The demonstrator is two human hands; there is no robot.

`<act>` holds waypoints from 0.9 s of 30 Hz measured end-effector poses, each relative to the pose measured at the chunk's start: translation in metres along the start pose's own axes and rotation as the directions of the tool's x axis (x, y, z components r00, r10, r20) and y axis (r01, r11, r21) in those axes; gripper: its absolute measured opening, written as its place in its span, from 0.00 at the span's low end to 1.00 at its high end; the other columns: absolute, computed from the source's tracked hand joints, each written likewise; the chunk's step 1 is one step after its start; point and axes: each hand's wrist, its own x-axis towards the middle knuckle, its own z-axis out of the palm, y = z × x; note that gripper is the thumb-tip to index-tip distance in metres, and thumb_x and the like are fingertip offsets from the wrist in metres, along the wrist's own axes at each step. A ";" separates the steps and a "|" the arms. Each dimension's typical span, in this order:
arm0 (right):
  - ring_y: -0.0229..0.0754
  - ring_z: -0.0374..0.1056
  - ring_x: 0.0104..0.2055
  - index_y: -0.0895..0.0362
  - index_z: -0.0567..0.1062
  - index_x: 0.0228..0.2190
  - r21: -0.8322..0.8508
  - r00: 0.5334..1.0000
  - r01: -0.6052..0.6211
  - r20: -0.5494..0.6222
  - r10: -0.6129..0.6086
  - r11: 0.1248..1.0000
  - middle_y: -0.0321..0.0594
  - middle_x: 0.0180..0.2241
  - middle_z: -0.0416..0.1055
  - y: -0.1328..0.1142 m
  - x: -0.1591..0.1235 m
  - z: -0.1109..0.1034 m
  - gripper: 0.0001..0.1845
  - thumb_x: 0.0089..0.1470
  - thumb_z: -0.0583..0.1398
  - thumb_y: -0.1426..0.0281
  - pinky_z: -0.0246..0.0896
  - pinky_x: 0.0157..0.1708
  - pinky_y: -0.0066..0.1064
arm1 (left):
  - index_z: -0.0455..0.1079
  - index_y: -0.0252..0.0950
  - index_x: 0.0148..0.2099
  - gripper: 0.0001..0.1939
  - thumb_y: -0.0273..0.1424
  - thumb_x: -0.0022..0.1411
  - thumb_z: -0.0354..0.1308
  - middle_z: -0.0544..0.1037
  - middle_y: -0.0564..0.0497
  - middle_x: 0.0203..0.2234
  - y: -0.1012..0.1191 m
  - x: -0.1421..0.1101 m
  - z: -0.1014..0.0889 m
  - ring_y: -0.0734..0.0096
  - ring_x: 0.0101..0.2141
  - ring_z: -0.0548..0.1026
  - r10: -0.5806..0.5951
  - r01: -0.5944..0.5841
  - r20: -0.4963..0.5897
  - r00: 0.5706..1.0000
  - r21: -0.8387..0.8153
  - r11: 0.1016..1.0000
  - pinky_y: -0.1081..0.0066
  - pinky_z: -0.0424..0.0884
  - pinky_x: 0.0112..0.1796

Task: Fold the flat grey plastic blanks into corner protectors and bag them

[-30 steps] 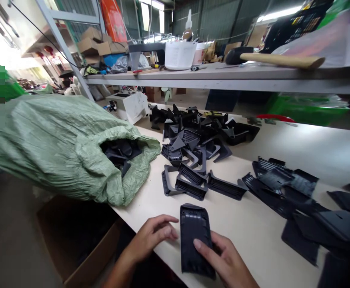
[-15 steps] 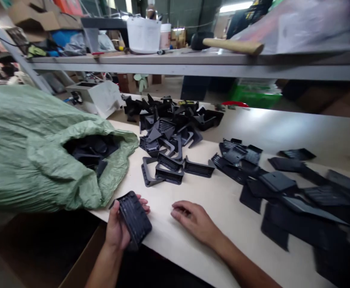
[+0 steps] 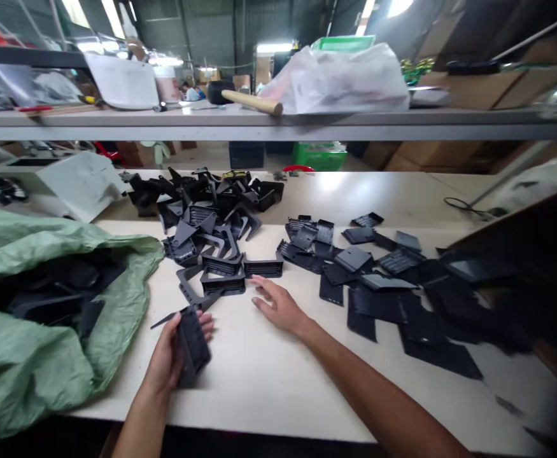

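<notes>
My left hand (image 3: pixel 167 353) grips a black ribbed plastic part (image 3: pixel 194 343) above the front of the pale table (image 3: pixel 259 388), thumb on one side and fingers round the other. My right hand (image 3: pixel 278 306) is free, its fingers apart, just short of a slotted black bracket (image 3: pixel 263 268). Beside that bracket lie more black plastic frames (image 3: pixel 223 284), in front of a heaped pile of black parts (image 3: pixel 206 197). Flat black panels (image 3: pixel 373 299) are spread over the table's right side.
A green woven sack (image 3: pixel 130 318) with black parts inside gapes open at the left. Behind it stands a white metal box (image 3: pixel 72 184). A shelf (image 3: pixel 202 130) spans the back, carrying a wooden-handled mallet (image 3: pixel 254 102), a white bucket (image 3: pixel 123 83) and a plastic bag (image 3: pixel 340 79).
The view has swung to the right. My right hand has reached forward toward the brackets and its fingers have spread. My left hand still holds the black part, now turned more upright.
</notes>
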 end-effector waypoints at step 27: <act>0.50 0.69 0.57 0.58 0.80 0.46 -0.401 0.899 -0.283 -0.427 0.096 0.872 0.47 0.52 0.76 0.086 -0.018 -0.161 0.16 0.60 0.59 0.66 0.63 0.61 0.42 | 0.76 0.34 0.56 0.33 0.50 0.54 0.67 0.80 0.34 0.53 -0.048 -0.097 -0.004 0.44 0.51 0.81 -0.198 0.197 -0.033 0.980 -0.008 0.980 0.54 0.73 0.62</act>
